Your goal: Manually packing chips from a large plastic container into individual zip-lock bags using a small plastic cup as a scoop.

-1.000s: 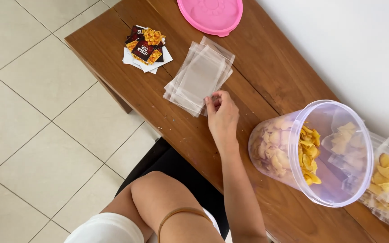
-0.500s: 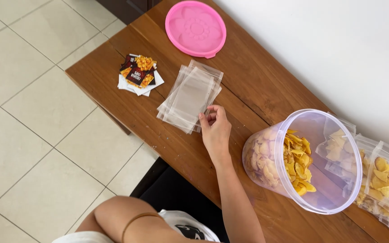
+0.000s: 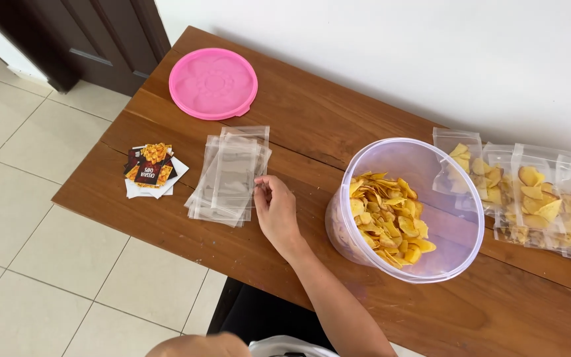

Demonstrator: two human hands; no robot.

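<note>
My right hand (image 3: 276, 213) rests on the wooden table (image 3: 166, 218), its fingertips pinching the right edge of the top bag in a pile of empty clear plastic bags (image 3: 229, 175). A clear round tub (image 3: 406, 209), part full of yellow chips, stands just right of my wrist. My left hand is out of view.
A pink round lid (image 3: 213, 83) lies at the table's far left corner. A small stack of printed labels (image 3: 152, 170) sits left of the bags. Several filled chip bags (image 3: 530, 195) lie along the white wall at right. Tiled floor and a dark door are at left.
The view has swung right and back, bringing in the filled chip bags. My right hand has stayed at the edge of the bag pile, its fingers closing on the top bag.
</note>
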